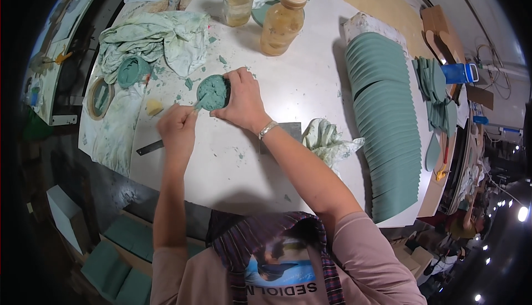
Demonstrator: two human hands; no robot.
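A round tub of thick green paste (211, 93) stands on the white table in front of me. Fingers of my right hand (244, 101) wrap round its right side. My left hand (178, 125) is closed on a thin greenish stick (199, 104), whose tip reaches into the paste at the tub's left edge. Beside that hand lie a yellowish sponge lump (154, 107) and a flat dark metal strip (149, 147). Under my right forearm a grey square plate (282, 134) is partly hidden. Crumbs of dried green paste are scattered about the tub.
A second paste tub (133, 72), a tape roll (100, 99) and a stained cloth (160, 36) lie to the left. Two bottles of cloudy liquid (282, 28) stand at the back. A long row of overlapping green pieces (383, 122) lines the right, near a crumpled rag (328, 141).
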